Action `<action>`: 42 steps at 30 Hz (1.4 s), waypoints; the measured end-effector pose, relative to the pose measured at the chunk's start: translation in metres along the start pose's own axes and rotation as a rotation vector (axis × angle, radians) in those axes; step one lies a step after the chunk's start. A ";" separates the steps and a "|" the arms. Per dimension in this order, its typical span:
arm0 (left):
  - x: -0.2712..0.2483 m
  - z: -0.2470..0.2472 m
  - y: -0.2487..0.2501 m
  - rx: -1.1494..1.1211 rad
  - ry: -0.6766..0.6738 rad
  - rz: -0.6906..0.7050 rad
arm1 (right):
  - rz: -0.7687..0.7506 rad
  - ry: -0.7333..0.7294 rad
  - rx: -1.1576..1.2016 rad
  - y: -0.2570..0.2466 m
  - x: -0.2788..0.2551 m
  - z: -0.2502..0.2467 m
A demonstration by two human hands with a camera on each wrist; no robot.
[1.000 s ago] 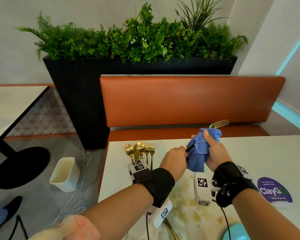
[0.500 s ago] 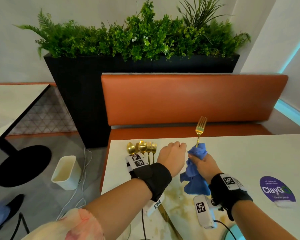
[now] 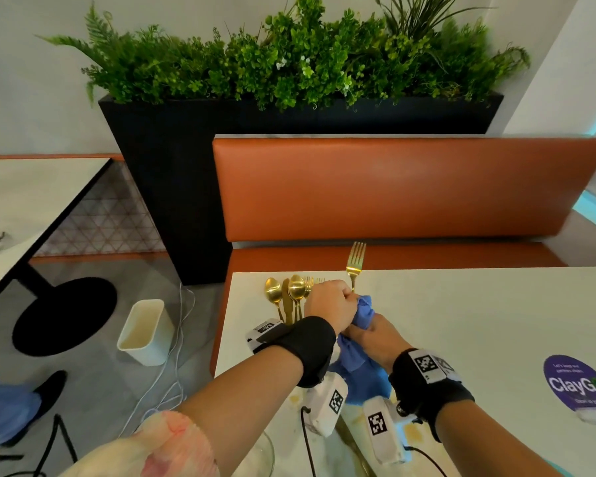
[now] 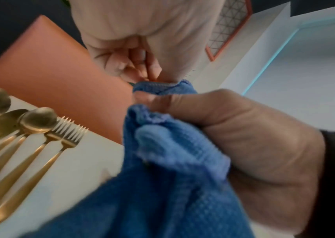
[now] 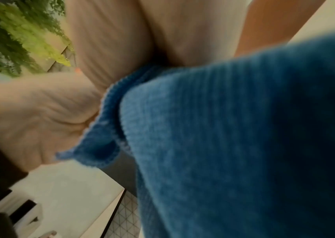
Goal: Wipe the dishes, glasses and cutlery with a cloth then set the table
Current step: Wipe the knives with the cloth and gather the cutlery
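A gold fork (image 3: pixel 355 261) stands upright over the white table (image 3: pixel 479 315), tines up. My left hand (image 3: pixel 331 304) grips its neck just below the tines, fingers curled round the stem (image 4: pixel 142 64). Just below it, my right hand (image 3: pixel 370 333) grips a blue cloth (image 3: pixel 362 313) bunched round the fork's handle, which is hidden inside. The cloth (image 4: pixel 172 153) hangs down toward my wrists and fills the blurred right wrist view (image 5: pixel 244 128). Several gold spoons, forks and a knife (image 3: pixel 289 297) lie side by side at the table's far left corner (image 4: pixel 30 136).
An orange bench (image 3: pixel 393 191) runs behind the table, with a black planter (image 3: pixel 186 166) beyond. A glass rim (image 3: pixel 267 454) shows at the near edge. A purple ClayGo sticker (image 3: pixel 578 387) lies at right. A white bin (image 3: pixel 145 333) and cables are on the floor at left.
The fork swung from lying sideways to standing upright. My left hand left the handle end, then took hold below the tines. My right hand slid the cloth down the handle.
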State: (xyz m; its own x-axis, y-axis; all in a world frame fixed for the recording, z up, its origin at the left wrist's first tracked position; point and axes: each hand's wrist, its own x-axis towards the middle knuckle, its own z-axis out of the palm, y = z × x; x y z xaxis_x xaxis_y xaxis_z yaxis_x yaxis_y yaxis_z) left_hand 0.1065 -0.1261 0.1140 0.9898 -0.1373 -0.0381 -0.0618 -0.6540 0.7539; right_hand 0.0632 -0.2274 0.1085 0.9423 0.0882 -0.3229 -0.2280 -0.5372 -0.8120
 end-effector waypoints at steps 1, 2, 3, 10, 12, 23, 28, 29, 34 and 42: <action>0.001 -0.001 -0.004 -0.001 0.023 -0.028 | 0.019 -0.023 -0.063 -0.001 0.003 0.000; 0.003 -0.001 -0.009 -0.003 0.037 -0.065 | 0.046 -0.043 -0.126 -0.002 0.006 -0.001; 0.007 -0.002 -0.014 -0.003 0.027 -0.116 | 0.071 -0.060 -0.180 -0.002 0.007 -0.001; 0.039 -0.014 -0.056 0.053 -0.010 -0.472 | 0.160 0.013 -0.240 0.022 0.003 -0.018; 0.046 -0.015 -0.072 0.053 0.022 -0.545 | 0.201 0.046 -0.216 0.033 0.001 -0.030; 0.067 0.030 -0.106 0.152 -0.140 -0.589 | 0.384 0.207 -0.085 0.092 -0.009 -0.068; 0.067 0.046 -0.112 0.277 -0.126 -0.539 | 0.377 0.225 -0.062 0.099 -0.014 -0.071; 0.066 0.047 -0.111 0.302 -0.115 -0.529 | 0.376 0.232 -0.064 0.099 -0.016 -0.071; 0.056 0.048 -0.097 0.374 -0.106 -0.470 | 0.368 0.286 -0.086 0.093 -0.041 -0.074; 0.007 0.068 -0.024 0.437 -0.200 -0.311 | 0.285 0.351 -0.088 0.073 -0.112 -0.097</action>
State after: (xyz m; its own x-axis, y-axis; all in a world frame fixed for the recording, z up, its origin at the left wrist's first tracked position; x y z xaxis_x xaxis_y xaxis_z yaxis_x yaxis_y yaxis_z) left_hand 0.1058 -0.1620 0.0509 0.9288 0.0007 -0.3707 0.1394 -0.9273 0.3474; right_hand -0.0352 -0.3578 0.1320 0.8745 -0.3545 -0.3310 -0.4827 -0.5690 -0.6657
